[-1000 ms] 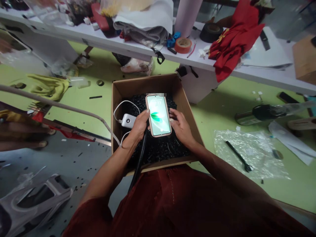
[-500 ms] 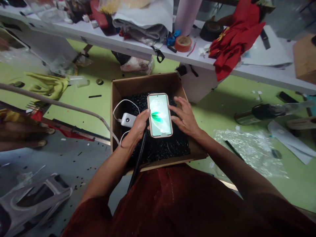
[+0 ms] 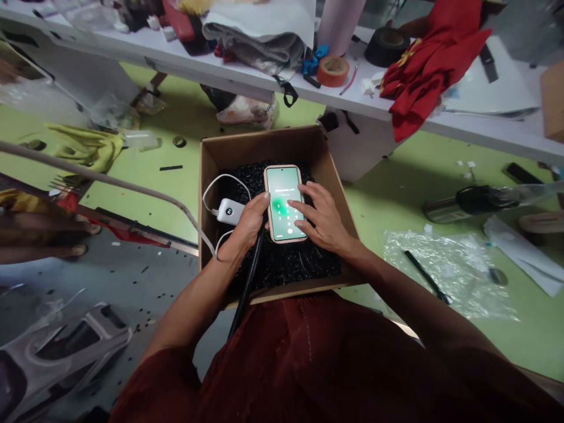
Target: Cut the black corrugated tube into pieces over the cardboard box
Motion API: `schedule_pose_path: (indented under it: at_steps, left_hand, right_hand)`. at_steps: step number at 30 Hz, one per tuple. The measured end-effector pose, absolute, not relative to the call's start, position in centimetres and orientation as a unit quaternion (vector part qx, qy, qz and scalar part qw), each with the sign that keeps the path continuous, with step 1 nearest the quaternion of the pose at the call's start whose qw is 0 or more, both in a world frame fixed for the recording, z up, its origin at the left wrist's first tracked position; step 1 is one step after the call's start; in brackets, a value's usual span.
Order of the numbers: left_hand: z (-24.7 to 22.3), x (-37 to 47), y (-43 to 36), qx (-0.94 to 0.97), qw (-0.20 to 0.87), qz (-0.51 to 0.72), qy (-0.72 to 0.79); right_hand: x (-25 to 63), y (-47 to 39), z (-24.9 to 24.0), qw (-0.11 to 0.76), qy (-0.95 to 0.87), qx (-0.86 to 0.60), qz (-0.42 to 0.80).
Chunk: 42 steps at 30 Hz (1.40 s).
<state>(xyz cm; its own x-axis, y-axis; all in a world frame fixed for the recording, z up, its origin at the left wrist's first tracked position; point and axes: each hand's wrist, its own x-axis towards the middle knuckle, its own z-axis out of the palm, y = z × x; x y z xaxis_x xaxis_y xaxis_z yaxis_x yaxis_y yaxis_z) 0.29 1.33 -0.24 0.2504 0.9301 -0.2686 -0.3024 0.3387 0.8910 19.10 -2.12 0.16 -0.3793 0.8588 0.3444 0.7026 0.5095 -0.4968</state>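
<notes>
My left hand [image 3: 252, 222] grips a smartphone [image 3: 282, 229] in a pinkish case by its left edge, thumb on the front. A number keypad glows on its green screen. Over the right side of that screen, my right hand [image 3: 324, 218] has its fingers spread; whether a fingertip touches the glass I cannot tell. Beside my left hand lies a white power bank [image 3: 228, 211] with a white cable [image 3: 224, 176] plugged in. Phone and hands are above a cardboard box [image 3: 264, 142] filled with small shiny black pieces [image 3: 295, 264]. A black ribbed tube [image 3: 250, 276] passes below my left hand.
Across the back runs a white bench [image 3: 247, 79] holding orange tape [image 3: 333, 70], red cloth [image 3: 427, 70] and folded fabric [image 3: 259, 29]. On the green surface at right lie a flask [image 3: 458, 204] and clear plastic [image 3: 458, 264]. Another person's legs [image 3: 39, 241] show at left.
The phone's screen has gone from a lock screen with a clock to a number keypad. My right hand has moved left, its fingers now over the screen. The view has shifted slightly.
</notes>
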Motion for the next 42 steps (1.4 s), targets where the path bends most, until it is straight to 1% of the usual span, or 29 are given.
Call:
schedule_pose_path:
  at_steps: [4,9,15,22,26,32,37,42]
  left_hand:
    - [-0.4,0.3,1.3,0.37,0.694,0.438,0.435]
    - [-0.5,0.4,1.3,0.368,0.695,0.44,0.434]
    - [-0.5,0.5,1.3,0.366,0.699,0.44,0.429]
    - [-0.4,0.5,1.3,0.363,0.698,0.434,0.439]
    - [-0.4,0.5,1.3,0.364,0.702,0.439,0.426]
    - [-0.7,0.4,1.4,0.367,0.703,0.442,0.418]
    - [-0.5,0.4,1.5,0.366,0.695,0.443,0.432]
    - [-0.3,0.5,1.4,0.373,0.695,0.438,0.43]
  right_hand:
    - [18.5,-1.8,0.0,0.248,-0.837,-0.468,0.135]
    - [18.2,-1.8,0.0,0.233,-0.845,-0.464,0.125]
    - [19.3,-2.4,-0.2,0.262,-0.832,-0.483,0.072]
    - [19.6,-2.4,-0.8,0.25,-0.848,-0.465,0.03]
    - [19.9,-2.4,-0.7,0.28,-0.834,-0.474,0.028]
    - [20.3,-2.5,-0.8,0.282,-0.828,-0.484,0.03]
    - [20.1,-2.8,-0.5,0.309,-0.815,-0.488,0.035]
    - [19.2,-3.1,-0.5,0.276,-0.846,-0.455,0.032]
